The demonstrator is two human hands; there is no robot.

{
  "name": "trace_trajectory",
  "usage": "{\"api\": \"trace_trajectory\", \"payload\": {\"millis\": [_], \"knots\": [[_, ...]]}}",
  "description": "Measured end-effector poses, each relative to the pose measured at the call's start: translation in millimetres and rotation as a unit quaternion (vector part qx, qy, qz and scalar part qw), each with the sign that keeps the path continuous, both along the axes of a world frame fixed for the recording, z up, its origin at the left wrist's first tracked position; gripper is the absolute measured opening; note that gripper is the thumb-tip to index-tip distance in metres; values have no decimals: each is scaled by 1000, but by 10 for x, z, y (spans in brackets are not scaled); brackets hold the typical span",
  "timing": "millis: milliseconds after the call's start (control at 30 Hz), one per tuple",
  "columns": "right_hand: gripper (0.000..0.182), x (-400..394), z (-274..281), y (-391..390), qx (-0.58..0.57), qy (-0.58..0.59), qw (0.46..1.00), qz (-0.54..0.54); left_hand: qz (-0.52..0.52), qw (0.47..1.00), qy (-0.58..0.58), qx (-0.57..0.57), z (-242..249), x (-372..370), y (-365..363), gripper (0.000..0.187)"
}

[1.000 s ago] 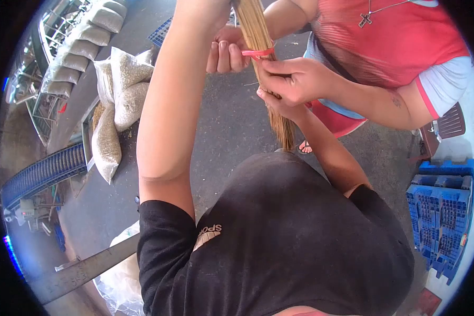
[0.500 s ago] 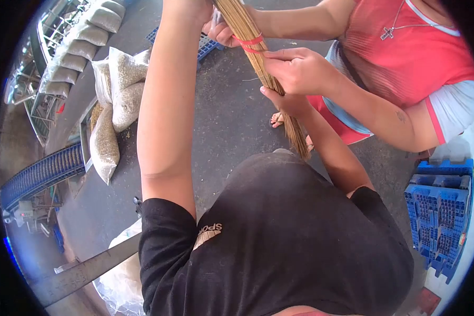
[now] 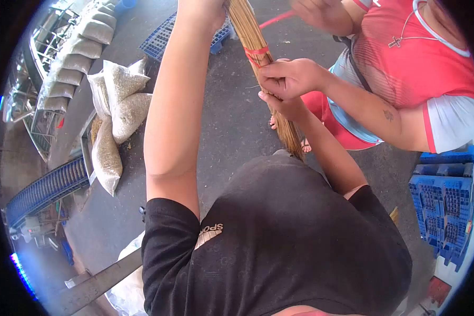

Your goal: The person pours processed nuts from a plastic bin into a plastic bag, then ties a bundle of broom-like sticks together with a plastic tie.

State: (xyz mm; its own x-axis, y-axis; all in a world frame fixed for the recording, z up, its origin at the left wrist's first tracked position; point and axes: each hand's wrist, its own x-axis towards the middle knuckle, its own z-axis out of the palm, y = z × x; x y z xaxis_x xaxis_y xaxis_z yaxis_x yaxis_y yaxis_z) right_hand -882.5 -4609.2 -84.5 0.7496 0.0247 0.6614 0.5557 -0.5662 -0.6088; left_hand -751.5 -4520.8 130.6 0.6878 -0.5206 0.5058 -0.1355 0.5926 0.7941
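Note:
A stick broom, a long bundle of thin brown sticks, slants across the upper middle of the head view. My left hand is closed round its upper part, with the fingers partly hidden and the top cut off by the frame. Lower on the bundle, my right hand grips the sticks, thumb showing. Between my hands a red band is wound round the broom. A co-worker's hand pinches at the bundle just above my right hand. From the broom a red strip stretches toward the co-worker's other, blurred hand.
Filled clear sacks lie on the dark floor at left, with more sacks in a row behind. A blue roller conveyor curves at far left. Blue pallets stand at right; another blue pallet lies behind my left arm.
The co-worker's farther hand has moved off the broom to the right, drawing the red strip out taut. My hands keep their hold on the broom. The view has shifted slightly.

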Motion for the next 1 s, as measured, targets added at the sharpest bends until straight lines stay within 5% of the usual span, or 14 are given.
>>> {"api": "trace_trajectory", "payload": {"millis": [133,233,333,533,633,700,833,867,933,1000], "knots": [[19,-190,-25,47,-28,-33,998,-52,-12,999,5,34,5,-156,-41,17],[37,-283,-219,-15,-83,133,981,-114,-27,998,-22,53,-9,-258,-117,16],[28,-281,-196,-44,-12,37,998,-48,-28,999,-4,39,14,-290,-148,16],[33,-352,-281,-135,27,-1,992,-122,-113,991,58,33,-99,-264,-301,16],[42,-484,-285,-262,-28,111,982,-152,-77,995,55,41,-188,-154,-475,18],[37,-482,-260,-311,-141,-19,966,-216,-77,994,73,6,-249,-27,-605,17],[25,-361,-143,-426,-327,-92,902,-268,-50,992,113,7,-243,161,-621,18],[20,-287,-142,-499,-501,-64,808,-303,-36,993,113,12,-266,220,-629,18],[18,-240,-92,-531,-655,-34,682,-324,-37,991,125,13,-324,293,-620,18],[16,-250,23,-531,-549,38,794,-257,-36,989,143,10,-375,299,-610,18]]}}
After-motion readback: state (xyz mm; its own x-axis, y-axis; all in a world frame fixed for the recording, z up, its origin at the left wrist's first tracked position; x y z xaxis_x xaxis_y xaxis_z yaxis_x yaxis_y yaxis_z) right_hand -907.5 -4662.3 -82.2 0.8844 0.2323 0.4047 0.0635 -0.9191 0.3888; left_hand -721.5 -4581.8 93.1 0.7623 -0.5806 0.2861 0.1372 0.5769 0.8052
